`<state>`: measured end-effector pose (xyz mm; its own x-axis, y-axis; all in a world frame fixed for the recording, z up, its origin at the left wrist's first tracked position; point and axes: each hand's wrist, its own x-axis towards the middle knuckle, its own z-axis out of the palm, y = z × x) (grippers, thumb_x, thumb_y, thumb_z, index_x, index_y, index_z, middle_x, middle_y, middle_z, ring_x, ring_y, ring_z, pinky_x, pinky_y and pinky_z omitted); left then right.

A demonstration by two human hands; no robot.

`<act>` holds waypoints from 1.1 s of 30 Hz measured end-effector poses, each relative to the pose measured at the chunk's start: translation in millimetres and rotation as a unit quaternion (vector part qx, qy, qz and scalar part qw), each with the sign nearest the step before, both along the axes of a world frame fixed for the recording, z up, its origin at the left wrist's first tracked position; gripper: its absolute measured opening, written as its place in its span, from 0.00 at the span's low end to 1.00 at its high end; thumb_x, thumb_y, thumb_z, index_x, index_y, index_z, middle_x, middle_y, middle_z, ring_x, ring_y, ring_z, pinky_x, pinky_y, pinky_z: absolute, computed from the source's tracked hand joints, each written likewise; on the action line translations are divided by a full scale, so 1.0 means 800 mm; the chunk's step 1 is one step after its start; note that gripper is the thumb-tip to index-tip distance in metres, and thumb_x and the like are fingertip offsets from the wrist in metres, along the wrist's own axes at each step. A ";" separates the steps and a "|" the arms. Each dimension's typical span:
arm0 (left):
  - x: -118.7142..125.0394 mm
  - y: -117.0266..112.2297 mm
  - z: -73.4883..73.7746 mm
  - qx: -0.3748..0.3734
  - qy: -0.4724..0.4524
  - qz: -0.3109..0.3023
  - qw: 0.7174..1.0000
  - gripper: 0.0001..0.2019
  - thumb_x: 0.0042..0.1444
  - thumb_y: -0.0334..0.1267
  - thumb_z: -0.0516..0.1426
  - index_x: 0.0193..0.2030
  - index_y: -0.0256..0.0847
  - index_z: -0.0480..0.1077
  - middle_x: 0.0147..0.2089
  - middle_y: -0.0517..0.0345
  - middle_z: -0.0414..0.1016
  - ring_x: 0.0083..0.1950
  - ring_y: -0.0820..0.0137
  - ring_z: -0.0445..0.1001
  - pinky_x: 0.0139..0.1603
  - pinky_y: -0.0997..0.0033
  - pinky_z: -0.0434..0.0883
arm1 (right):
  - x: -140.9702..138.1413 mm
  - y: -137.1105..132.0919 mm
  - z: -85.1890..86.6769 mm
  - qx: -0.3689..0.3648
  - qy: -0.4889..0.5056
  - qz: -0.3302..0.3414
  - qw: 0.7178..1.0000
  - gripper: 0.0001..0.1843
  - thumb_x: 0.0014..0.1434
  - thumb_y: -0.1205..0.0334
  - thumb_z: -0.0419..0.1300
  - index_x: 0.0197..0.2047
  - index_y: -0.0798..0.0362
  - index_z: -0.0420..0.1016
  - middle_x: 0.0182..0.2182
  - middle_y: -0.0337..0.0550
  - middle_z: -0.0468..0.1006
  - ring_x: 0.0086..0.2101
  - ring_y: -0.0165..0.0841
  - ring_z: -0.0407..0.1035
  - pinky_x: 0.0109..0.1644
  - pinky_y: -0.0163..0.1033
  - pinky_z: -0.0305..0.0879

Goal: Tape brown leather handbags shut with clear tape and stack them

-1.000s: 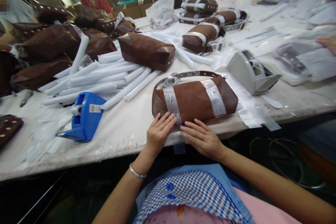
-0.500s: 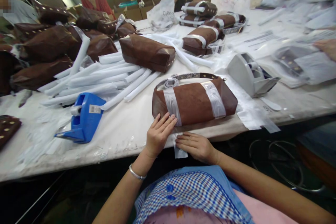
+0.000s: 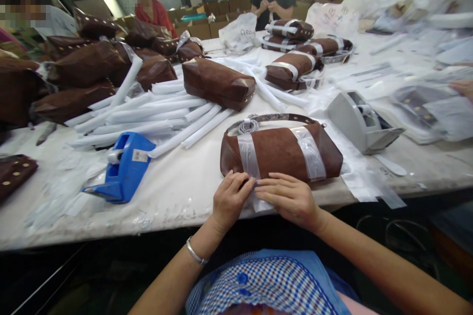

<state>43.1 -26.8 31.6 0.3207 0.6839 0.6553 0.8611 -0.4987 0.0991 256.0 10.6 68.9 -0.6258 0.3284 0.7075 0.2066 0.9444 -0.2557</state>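
A brown handbag (image 3: 279, 150) lies on its side near the table's front edge, its studded strap (image 3: 284, 118) looped behind it. Two translucent wrapping strips band the bag; one is the left wrapping strip (image 3: 248, 153), whose lower end comes down over the front. My left hand (image 3: 232, 199) has its fingers bent and pinched on that end, at the bag's lower edge. Right beside it, my right hand (image 3: 290, 199) presses the same strip between its fingers, which lie close together. The thumbs are mostly hidden.
A blue tape dispenser (image 3: 127, 170) stands left and a grey tape dispenser (image 3: 364, 120) right. Behind are white paper rolls (image 3: 148, 113), an unwrapped brown bag (image 3: 218, 81), piled brown bags (image 3: 86, 64) and banded bags (image 3: 291, 66). Several people are around the table.
My left hand has gone from lying flat on the strip to pinching its end. My right hand has moved up to the bag's front edge. The view has shifted slightly.
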 end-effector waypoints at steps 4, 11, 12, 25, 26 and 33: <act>0.002 -0.002 0.000 0.013 -0.036 -0.003 0.999 0.09 0.63 0.30 0.56 0.49 0.39 0.72 0.43 0.54 0.80 0.49 0.68 0.78 0.64 0.58 0.71 | -0.010 0.026 0.017 0.015 -0.004 -0.030 0.999 0.15 0.64 0.72 0.56 0.50 0.48 0.77 0.45 0.38 0.84 0.53 0.35 0.74 0.63 0.47 0.66; -0.001 -0.007 -0.004 0.001 -0.063 -0.019 0.998 0.10 0.63 0.27 0.56 0.50 0.39 0.71 0.43 0.54 0.80 0.52 0.69 0.77 0.65 0.56 0.70 | -0.027 0.063 0.015 -0.010 -0.044 -0.100 0.994 0.06 0.65 0.66 0.61 0.40 0.46 0.79 0.49 0.36 0.82 0.55 0.38 0.72 0.61 0.49 0.64; -0.002 -0.007 -0.005 0.003 -0.066 -0.023 0.998 0.11 0.63 0.26 0.56 0.51 0.38 0.70 0.44 0.53 0.80 0.53 0.69 0.77 0.65 0.56 0.70 | -0.029 0.066 0.014 -0.018 -0.051 -0.107 0.993 0.05 0.64 0.64 0.62 0.38 0.47 0.79 0.49 0.36 0.82 0.55 0.38 0.72 0.60 0.49 0.65; -0.009 -0.008 0.007 0.021 0.045 -0.041 0.998 0.22 0.65 0.26 0.54 0.64 0.41 0.66 0.60 0.55 0.75 0.57 0.68 0.76 0.63 0.61 0.73 | -0.050 0.084 0.018 -0.059 -0.090 -0.212 0.971 0.09 0.61 0.56 0.67 0.35 0.49 0.73 0.47 0.40 0.81 0.46 0.39 0.73 0.48 0.47 0.65; -0.009 -0.008 0.006 0.020 0.041 -0.038 0.998 0.22 0.65 0.25 0.54 0.64 0.39 0.66 0.60 0.55 0.76 0.57 0.68 0.76 0.63 0.62 0.73 | -0.052 0.086 0.018 -0.058 -0.085 -0.218 0.971 0.09 0.61 0.56 0.67 0.36 0.49 0.73 0.47 0.41 0.81 0.45 0.40 0.73 0.48 0.47 0.66; -0.008 -0.010 -0.007 0.028 -0.011 -0.026 0.999 0.25 0.63 0.23 0.55 0.66 0.39 0.64 0.58 0.54 0.77 0.58 0.68 0.76 0.64 0.60 0.73 | -0.009 0.090 0.034 -0.081 -0.013 -0.176 0.981 0.07 0.66 0.63 0.58 0.46 0.46 0.76 0.53 0.42 0.78 0.51 0.37 0.73 0.57 0.44 0.70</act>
<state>37.1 -34.8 25.9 0.3390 0.6295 0.6991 0.8320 -0.5475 0.0896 248.7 82.6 95.9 -0.4696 0.6349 0.6135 0.5214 0.7602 -0.3877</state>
